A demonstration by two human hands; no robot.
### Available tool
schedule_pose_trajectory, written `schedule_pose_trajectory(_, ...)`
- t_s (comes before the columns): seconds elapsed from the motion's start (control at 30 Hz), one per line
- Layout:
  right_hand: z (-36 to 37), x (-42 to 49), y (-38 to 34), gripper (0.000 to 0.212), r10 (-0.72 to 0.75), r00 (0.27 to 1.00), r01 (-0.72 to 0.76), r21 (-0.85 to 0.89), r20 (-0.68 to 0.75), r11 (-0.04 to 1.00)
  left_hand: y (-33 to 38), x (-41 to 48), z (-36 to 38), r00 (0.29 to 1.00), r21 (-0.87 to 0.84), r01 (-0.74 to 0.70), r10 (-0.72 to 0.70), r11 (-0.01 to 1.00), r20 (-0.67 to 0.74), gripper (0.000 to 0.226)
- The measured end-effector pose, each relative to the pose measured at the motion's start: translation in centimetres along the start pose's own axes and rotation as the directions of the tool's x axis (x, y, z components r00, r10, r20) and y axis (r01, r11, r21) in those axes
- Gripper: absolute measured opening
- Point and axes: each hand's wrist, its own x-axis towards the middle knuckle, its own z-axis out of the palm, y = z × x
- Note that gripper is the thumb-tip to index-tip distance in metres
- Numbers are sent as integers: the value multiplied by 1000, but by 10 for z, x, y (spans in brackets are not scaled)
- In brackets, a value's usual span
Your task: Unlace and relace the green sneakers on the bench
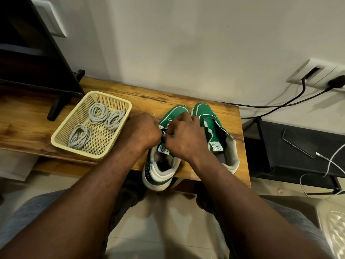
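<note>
Two green sneakers stand side by side on the wooden bench (130, 94), toes toward the wall. Both my hands are over the lacing area of the left sneaker (162, 165), whose heel hangs over the bench's front edge. My left hand (142, 131) is curled into a fist at its left side. My right hand (184, 139) has its fingers bent down over the tongue. A short piece of white lace (169, 130) shows between the two hands, and both grip it. The right sneaker (209, 118) has no lace and its tongue lies loose.
A cream mesh basket (61, 135) on the bench to the left holds three coiled grey laces (98, 113). A dark TV stand foot (56, 107) is behind it. Black cables (280, 107) run from a wall socket at the right. A black shelf (298, 146) stands beside the bench.
</note>
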Motion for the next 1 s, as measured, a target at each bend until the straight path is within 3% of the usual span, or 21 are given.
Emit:
schedule_pose_trajectory(0.1, 8, 0, -4, 29, -45, 999, 43, -79, -16, 996, 0, -2, -2, 1000, -9, -11, 11, 1000, 6, 12)
schedule_pose_trajectory(0.17, 9, 2, -5, 27, -31, 999, 30, -36, -18, 999, 1, -2, -2, 1000, 1, -6, 6, 1000, -5, 22)
schedule_pose_trajectory(0.27, -1, 8, -3, 5, 68, 998, -60, 347, -11, 936, 1, -2, -1, 1000, 35, 8, -7, 999, -28, 20)
schedule_pose_trajectory(0.3, -8, 9, 0, 7, 95, 995, -74, 511, -15, 856, 1, -2, 0, 999, 47, 7, -5, 999, -38, 20)
schedule_pose_trajectory(0.37, -21, 11, 10, 17, 128, 992, -71, 796, -8, 601, -1, -2, -1, 998, 81, 1, 3, 997, -56, 16)
schedule_pose_trajectory(0.43, -32, 10, 17, 16, 144, 989, -69, 953, 27, 294, -4, 0, -2, 998, 101, 8, -1, 995, -66, 12)
schedule_pose_trajectory(0.47, -35, 9, 19, 16, 162, 986, -86, 972, 51, 219, -5, 2, -3, 998, 90, 9, -3, 996, -65, 13)
schedule_pose_trajectory(0.5, -36, 9, 20, 17, 176, 982, -114, 965, 72, 237, -5, 4, -2, 998, 75, 9, -4, 997, -64, 15)
schedule_pose_trajectory(0.53, -35, 9, 18, 22, 179, 981, -140, 925, 80, 353, -6, 5, -2, 998, 66, 7, -3, 998, -65, 16)
schedule_pose_trajectory(0.6, -28, 8, 14, 33, 141, 988, -141, 691, 56, 709, -7, 7, 2, 998, 59, 15, -11, 998, -65, 17)
schedule_pose_trajectory(0.67, -20, 8, 11, 34, 89, 996, -88, 395, 16, 915, -7, 10, 6, 999, 1, 28, -28, 1000, -33, 19)
schedule_pose_trajectory(0.77, -12, 7, 7, 28, 40, 999, -41, 149, 11, 988, -6, 13, 12, 997, -185, 65, -57, 981, 46, 13)
schedule_pose_trajectory(0.87, -6, 6, 5, 19, -37, 999, 36, -26, -37, 999, -6, 12, 16, 998, -190, 62, -56, 980, 38, 3)
schedule_pose_trajectory(0.93, -2, 6, 7, 17, -56, 997, 54, -38, -45, 998, -7, 12, 15, 998, -201, 55, -49, 978, 32, 2)
schedule_pose_trajectory(1.0, 0, 8, 9, 15, -29, 998, 33, 74, -48, 997, -7, 11, 15, 998, -195, 53, -48, 979, 29, 4)
